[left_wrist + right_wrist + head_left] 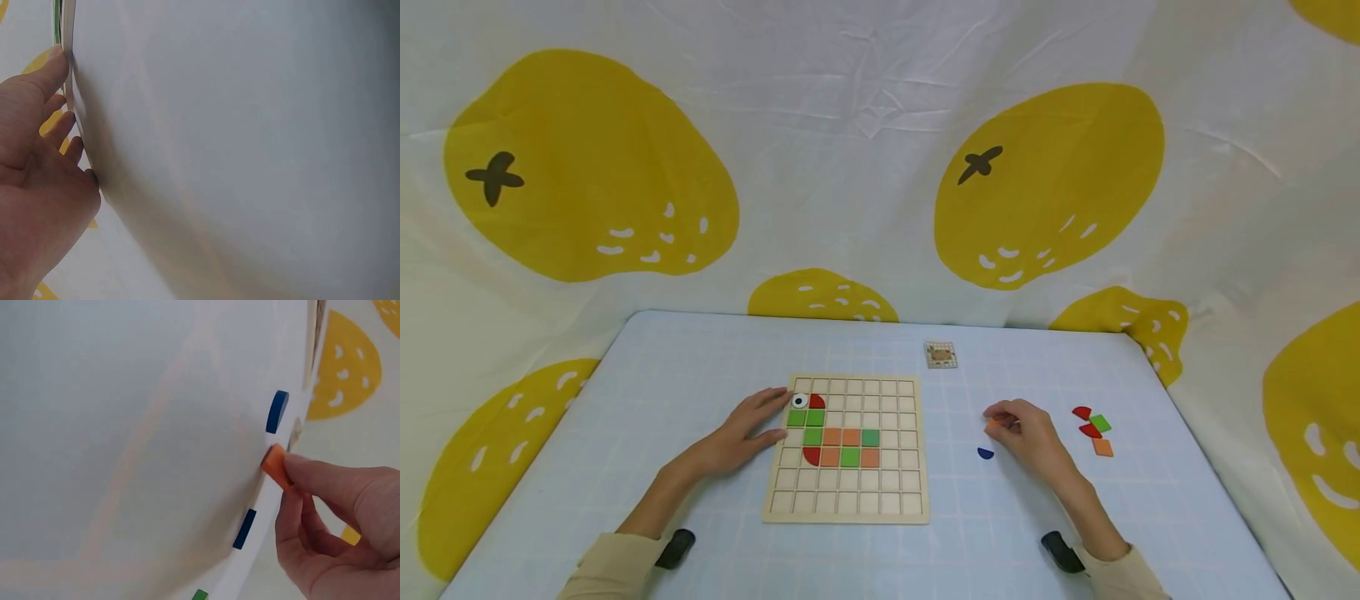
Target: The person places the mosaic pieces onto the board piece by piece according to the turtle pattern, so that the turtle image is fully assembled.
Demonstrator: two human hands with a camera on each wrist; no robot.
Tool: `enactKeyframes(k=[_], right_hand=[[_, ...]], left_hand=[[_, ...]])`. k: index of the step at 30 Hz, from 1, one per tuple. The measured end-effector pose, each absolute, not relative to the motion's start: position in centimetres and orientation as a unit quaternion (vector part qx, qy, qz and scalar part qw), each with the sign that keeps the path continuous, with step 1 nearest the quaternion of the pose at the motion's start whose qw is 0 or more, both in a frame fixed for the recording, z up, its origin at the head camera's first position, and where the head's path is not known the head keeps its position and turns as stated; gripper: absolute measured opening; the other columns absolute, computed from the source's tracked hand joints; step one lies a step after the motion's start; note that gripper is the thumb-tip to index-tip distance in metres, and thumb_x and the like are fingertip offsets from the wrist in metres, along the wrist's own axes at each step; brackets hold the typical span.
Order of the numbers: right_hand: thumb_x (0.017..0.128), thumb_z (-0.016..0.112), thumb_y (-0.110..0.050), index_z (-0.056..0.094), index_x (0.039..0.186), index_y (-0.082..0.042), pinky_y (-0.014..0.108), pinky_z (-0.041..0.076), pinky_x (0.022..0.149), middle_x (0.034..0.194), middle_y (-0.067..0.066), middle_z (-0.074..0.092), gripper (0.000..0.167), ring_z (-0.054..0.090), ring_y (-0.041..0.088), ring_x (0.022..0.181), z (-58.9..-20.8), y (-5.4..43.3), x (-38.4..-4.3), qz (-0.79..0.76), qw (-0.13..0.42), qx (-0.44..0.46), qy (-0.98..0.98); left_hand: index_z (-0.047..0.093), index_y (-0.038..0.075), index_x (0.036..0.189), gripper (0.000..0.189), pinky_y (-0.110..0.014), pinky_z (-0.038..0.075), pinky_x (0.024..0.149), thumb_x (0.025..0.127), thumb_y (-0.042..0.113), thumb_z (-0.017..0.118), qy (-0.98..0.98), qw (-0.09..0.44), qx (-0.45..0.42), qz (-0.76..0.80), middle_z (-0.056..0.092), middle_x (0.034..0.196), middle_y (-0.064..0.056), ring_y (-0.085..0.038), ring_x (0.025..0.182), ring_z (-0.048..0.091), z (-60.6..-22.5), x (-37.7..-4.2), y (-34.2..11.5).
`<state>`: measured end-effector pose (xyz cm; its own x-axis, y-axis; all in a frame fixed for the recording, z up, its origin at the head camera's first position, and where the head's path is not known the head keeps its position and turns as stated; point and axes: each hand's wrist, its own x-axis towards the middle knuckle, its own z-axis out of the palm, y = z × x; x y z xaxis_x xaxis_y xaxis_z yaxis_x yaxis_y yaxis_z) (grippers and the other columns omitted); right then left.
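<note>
A wooden grid board (900, 482) lies on the table, with red, green and orange tiles (850, 456) and a round eye piece (800, 401) set in its squares. At the board's left edge rests my left hand (741, 433), fingers extended, thumb and fingertips along the rim; the left wrist view shows the same contact. My right hand (1030, 437), right of the board, pinches an orange tile (276, 465) between thumb and fingers just over the table. Close by it lies a dark blue half-round piece (985, 453). A second blue piece (245, 529) shows in the right wrist view.
Right of my right hand, loose red pieces (1089, 431), a green tile (1100, 422) and an orange tile (1102, 448) lie in a small group. Behind the board sits a small picture card (942, 355). A curtain with yellow fruit prints hangs beyond the table.
</note>
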<state>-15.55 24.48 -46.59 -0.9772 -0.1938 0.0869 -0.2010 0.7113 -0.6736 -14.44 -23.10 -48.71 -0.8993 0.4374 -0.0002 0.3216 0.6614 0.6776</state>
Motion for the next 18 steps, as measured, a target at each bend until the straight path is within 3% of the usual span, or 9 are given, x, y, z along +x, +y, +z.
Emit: enactKeyframes(k=[8, 14, 18], right_hand=[[0.092, 0.078, -0.007, 0.076, 0.107, -0.004, 0.024, 0.056, 0.080, 0.095, 0.003, 0.069, 0.016, 0.063, 0.019, 0.086, -46.5, 22.7, -16.0, 0.366, 0.001, 0.109, -0.924], [0.091, 0.078, -0.003, 0.075, 0.105, -0.003, 0.034, 0.060, 0.083, 0.096, 0.005, 0.070, 0.015, 0.065, 0.021, 0.088, -46.3, 20.9, -16.1, 0.391, 0.005, 0.119, -0.913], [0.090, 0.078, -0.001, 0.074, 0.103, -0.003, 0.034, 0.060, 0.082, 0.095, 0.004, 0.070, 0.013, 0.067, 0.020, 0.088, -46.2, 19.5, -16.2, 0.404, 0.006, 0.130, -0.906]], left_hand=[[0.038, 0.002, 0.158, 0.063, -0.069, 0.021, 0.117, 0.104, 0.022, 0.064, 0.907, 0.087, 0.202, 0.358, 0.031, 0.162, -0.023, -0.048, 0.149, 0.022, -48.6, -14.3, -23.0], [0.037, 0.000, 0.158, 0.063, -0.069, 0.021, 0.117, 0.104, 0.019, 0.063, 0.906, 0.082, 0.207, 0.360, 0.030, 0.162, -0.024, -0.049, 0.149, 0.022, -48.6, -14.3, -22.9], [0.037, 0.000, 0.157, 0.063, -0.069, 0.021, 0.117, 0.103, 0.018, 0.063, 0.906, 0.078, 0.210, 0.360, 0.030, 0.162, -0.024, -0.048, 0.149, 0.022, -48.7, -14.4, -23.0]])
